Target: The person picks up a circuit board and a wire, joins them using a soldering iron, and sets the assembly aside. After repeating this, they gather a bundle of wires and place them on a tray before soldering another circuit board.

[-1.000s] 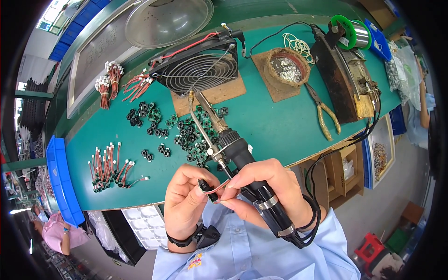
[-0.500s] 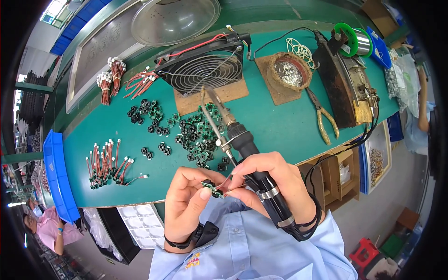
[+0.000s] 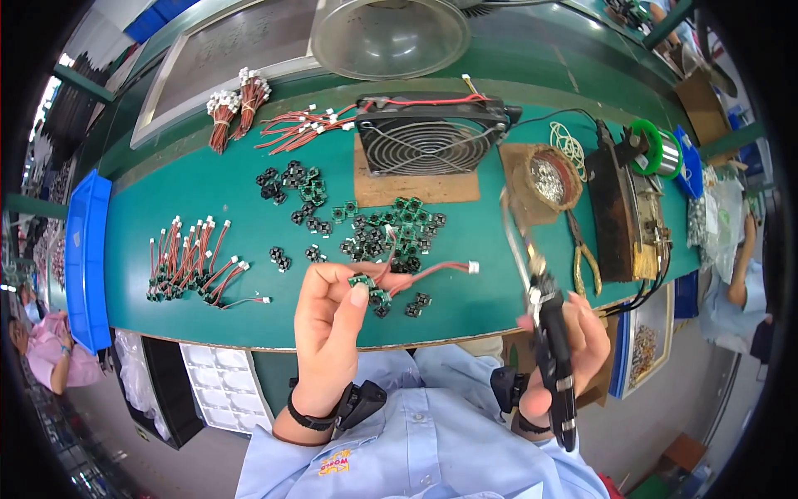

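The left hand [image 3: 327, 324] partly hides the green circuit board [image 3: 360, 281], whose finer details are too small to tell. The soldering iron [image 3: 554, 341], mostly toward its tip, and right hand [image 3: 586, 343] are blurred; the upper edge crops the metal dome [image 3: 391, 40].

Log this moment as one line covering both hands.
left hand: pinching circuit board with wires | right hand: holding soldering iron | nearby: loose boards, fan

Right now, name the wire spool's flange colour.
Green: the spool flange shows in the head view.
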